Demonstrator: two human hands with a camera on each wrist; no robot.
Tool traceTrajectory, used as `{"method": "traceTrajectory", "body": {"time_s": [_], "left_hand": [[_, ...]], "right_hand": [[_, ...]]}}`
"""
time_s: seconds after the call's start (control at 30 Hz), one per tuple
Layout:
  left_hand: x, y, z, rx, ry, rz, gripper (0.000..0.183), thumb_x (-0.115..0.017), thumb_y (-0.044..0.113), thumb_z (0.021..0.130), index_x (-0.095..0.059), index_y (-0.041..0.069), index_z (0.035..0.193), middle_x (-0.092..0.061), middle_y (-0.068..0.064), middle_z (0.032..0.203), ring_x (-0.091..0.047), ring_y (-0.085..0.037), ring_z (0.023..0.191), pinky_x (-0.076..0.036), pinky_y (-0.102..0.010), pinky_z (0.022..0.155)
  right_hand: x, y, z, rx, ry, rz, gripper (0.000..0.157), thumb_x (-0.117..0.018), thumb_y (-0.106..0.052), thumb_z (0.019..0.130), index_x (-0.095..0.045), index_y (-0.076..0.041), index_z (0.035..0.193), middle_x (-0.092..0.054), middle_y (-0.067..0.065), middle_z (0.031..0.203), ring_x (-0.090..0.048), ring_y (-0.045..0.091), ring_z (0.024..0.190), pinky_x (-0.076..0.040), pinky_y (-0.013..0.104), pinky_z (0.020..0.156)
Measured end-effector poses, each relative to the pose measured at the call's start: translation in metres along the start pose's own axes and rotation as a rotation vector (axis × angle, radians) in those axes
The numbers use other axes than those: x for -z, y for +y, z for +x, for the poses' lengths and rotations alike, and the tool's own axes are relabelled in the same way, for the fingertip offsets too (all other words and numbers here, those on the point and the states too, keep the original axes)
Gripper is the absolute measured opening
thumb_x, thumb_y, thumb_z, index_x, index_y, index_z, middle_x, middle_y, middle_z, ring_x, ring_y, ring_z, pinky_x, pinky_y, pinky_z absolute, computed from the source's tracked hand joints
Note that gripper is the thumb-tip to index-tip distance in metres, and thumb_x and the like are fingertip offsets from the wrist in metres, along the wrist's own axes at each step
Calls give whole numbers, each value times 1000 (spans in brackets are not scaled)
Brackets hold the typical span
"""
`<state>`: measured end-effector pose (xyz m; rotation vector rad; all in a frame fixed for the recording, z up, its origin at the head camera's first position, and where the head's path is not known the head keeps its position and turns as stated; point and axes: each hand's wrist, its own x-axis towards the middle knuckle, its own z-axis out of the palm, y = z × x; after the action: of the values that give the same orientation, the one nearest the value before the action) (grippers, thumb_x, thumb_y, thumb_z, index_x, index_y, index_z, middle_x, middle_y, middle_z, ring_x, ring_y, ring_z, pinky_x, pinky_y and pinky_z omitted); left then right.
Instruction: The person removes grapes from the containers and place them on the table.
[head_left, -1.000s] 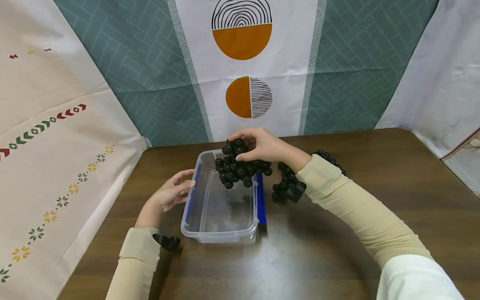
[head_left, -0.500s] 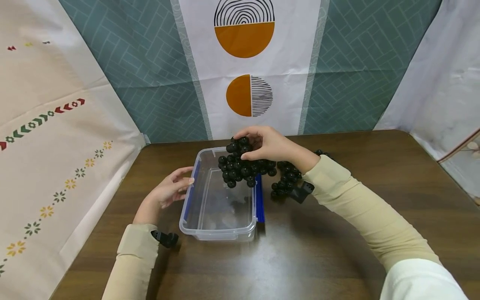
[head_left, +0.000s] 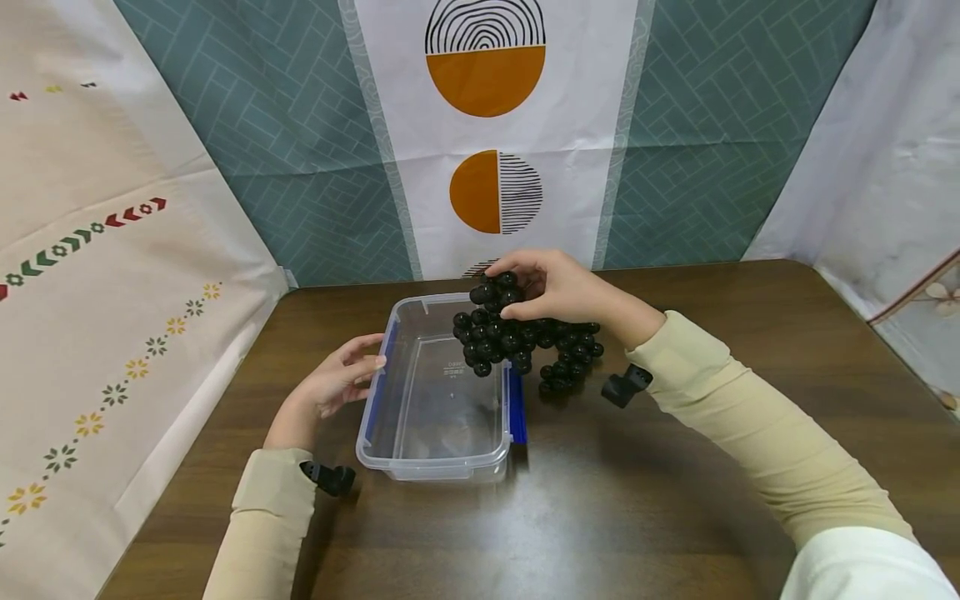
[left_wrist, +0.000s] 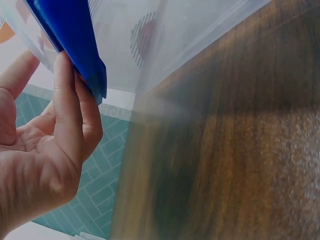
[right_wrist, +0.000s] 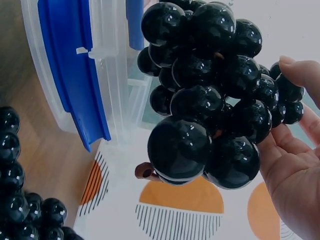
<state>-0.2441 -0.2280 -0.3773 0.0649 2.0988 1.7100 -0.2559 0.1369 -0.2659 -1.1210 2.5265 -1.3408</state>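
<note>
Over the right side of a clear plastic container, my right hand grips a bunch of black grapes near its top. The glossy fruit and a brown stem end show close up in the right wrist view, fingers behind the bunch. My left hand rests at the container's left side, fingertips against its blue latch and thumb tip at the rim. More black grapes lie on the table just right of the container, partly hidden by the held bunch and right hand.
Another blue latch stands out from the container's right side. The brown wooden table ends at a back edge under a patterned cloth backdrop. Small black cameras sit on both wrists.
My right hand has moved to the right with the grapes, from above the container's middle to its right edge. My left hand stays at the container's side.
</note>
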Motion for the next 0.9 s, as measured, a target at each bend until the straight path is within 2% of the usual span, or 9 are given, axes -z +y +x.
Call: {"method": "traceTrajectory", "body": {"time_s": [0.23,0.6,0.9], "left_hand": [[-1,0,0,-8,1,-11,61,-57,20,96,-25,12,147,-52,-7,113,-62,-16,94,-54,-31,79],[0,2,-2,-10,3,-4,61,-57,21,96,-24,12,147,-51,-6,113,-62,-14,94,-54,-32,81],[0,-1,-1,-10,-1,-12,60,-56,20,97,-25,12,147,-51,-5,110,-62,-13,94,-54,-32,81]], "right_hand": [[7,-1,-10,-16,2,-10,47,-75,-8,81,-58,-5,125,-55,10,99,-45,22,77,-42,28,68],[10,-3,-22,-43,26,-7,47,-75,-8,80,-56,-4,122,-58,11,114,-49,22,85,-48,27,76],[12,3,-32,-19,33,-19,45,-76,-5,79,-57,-2,119,-59,12,109,-49,23,81,-46,25,71]]}}
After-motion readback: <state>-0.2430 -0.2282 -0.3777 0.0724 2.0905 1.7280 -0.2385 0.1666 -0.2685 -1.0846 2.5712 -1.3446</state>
